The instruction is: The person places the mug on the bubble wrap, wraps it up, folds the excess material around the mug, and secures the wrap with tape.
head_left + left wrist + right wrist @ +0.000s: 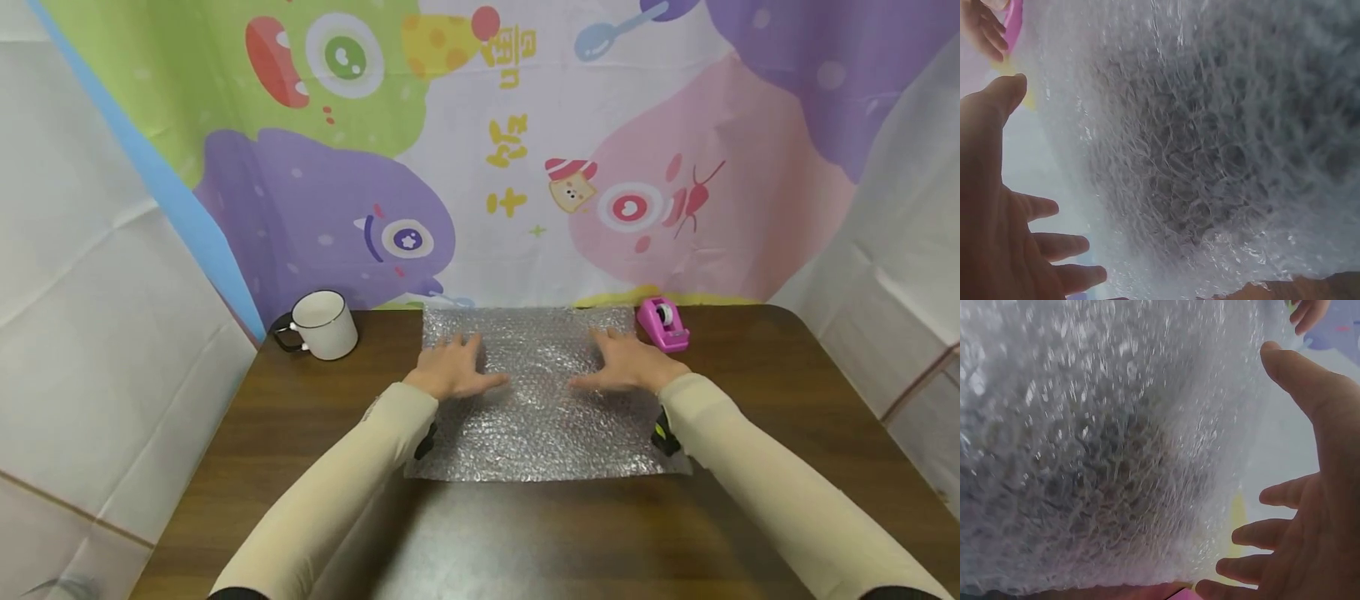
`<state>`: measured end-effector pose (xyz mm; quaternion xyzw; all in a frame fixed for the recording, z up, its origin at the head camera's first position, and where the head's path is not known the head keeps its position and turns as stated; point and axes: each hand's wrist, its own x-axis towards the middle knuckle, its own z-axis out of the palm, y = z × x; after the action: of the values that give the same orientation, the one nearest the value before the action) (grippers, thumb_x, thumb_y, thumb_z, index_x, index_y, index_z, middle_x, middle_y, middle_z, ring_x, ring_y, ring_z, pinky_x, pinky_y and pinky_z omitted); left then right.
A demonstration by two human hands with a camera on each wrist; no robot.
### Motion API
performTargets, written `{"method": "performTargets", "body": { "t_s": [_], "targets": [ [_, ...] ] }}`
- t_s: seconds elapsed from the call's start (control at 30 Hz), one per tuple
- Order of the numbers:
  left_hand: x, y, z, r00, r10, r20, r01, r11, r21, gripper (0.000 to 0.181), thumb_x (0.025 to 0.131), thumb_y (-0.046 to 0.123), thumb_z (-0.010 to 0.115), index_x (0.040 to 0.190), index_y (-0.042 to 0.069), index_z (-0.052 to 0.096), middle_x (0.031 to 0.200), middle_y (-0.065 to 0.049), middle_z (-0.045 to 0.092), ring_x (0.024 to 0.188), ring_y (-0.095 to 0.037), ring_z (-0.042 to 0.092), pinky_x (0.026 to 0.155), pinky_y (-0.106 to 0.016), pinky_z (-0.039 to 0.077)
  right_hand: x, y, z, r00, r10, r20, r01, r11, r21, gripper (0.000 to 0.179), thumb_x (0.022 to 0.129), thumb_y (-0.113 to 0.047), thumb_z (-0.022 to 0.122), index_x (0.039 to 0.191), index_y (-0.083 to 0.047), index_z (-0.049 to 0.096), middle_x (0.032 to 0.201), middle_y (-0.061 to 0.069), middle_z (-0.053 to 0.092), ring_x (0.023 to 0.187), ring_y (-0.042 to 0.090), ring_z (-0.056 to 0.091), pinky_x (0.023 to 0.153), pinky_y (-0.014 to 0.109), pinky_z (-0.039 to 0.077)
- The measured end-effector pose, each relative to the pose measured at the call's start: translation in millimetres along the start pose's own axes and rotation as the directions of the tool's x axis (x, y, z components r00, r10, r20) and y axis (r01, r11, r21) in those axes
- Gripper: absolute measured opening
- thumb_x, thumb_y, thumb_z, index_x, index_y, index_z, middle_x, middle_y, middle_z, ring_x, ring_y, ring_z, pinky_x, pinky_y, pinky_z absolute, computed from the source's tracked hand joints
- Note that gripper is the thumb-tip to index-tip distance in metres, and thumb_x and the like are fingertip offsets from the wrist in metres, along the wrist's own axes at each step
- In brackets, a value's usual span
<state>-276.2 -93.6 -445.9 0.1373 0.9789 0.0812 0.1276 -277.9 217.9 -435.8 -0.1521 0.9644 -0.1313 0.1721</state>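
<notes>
A sheet of clear bubble wrap [536,433] lies spread on the brown table, its glossy bubbles filling most of both wrist views. Over its left half is my left hand [452,368], fingers spread and thumb pointing inward. My right hand [626,363] mirrors it above the right half, also with spread fingers. In the left wrist view the left hand [1007,212] has nothing between its fingers. The right hand [1310,506] likewise holds nothing in the right wrist view. Whether either palm touches the sheet I cannot tell.
A white mug [326,327] with a black handle stands at the table's back left. By the sheet's back right corner sits a pink tape dispenser [664,325]. Behind the table [480,542] hangs a cartoon-printed curtain [517,250].
</notes>
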Motion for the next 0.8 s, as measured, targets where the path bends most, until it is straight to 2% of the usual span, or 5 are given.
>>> {"method": "performTargets", "body": {
  "t_s": [0.13,0.37,0.57,0.8],
  "targets": [
    [10.3,-0.9,3.5,1.0,0.001,-0.008,0.0,1.0,0.007,0.103,0.089,0.08,0.051,0.164,0.014,0.024,0.168,-0.021,0.026,0.152,-0.051,0.025,0.119,-0.066,0.032,11.5,6,1,1.0,-0.018,0.002,0.018,1.0,0.008,0.115,0.088,-0.07,0.065,0.161,0.005,0.018,0.164,0.036,0.017,0.151,0.056,0.018,0.12,0.07,0.024],
    [19.8,-2.4,7.0,0.998,0.053,-0.028,-0.051,0.996,0.071,0.105,0.088,0.08,0.053,0.164,0.013,0.025,0.167,-0.021,0.028,0.152,-0.049,0.027,0.121,-0.07,0.025,24.9,9,1,1.0,-0.013,0.018,0.012,1.0,0.02,0.113,0.09,-0.068,0.064,0.16,0.007,0.019,0.164,0.037,0.018,0.152,0.054,0.02,0.122,0.067,0.024],
    [23.8,-12.5,10.6,0.998,0.062,-0.009,-0.061,0.998,0.021,0.105,0.087,0.081,0.053,0.165,0.017,0.022,0.169,-0.023,0.019,0.155,-0.049,0.019,0.121,-0.069,0.025,30.0,9,2,1.0,-0.03,-0.006,0.03,1.0,0.002,0.11,0.09,-0.065,0.066,0.159,0.007,0.022,0.162,0.04,0.018,0.15,0.057,0.022,0.12,0.069,0.026],
    [23.2,-23.2,10.0,0.997,0.056,0.049,-0.055,0.998,-0.017,0.107,0.087,0.078,0.057,0.165,0.013,0.023,0.17,-0.024,0.015,0.155,-0.05,0.017,0.119,-0.065,0.033,31.6,12,11,1.0,-0.007,0.019,0.007,1.0,-0.02,0.112,0.088,-0.066,0.068,0.161,0.004,0.019,0.163,0.04,0.015,0.15,0.061,0.015,0.119,0.073,0.023]
  ]
}}
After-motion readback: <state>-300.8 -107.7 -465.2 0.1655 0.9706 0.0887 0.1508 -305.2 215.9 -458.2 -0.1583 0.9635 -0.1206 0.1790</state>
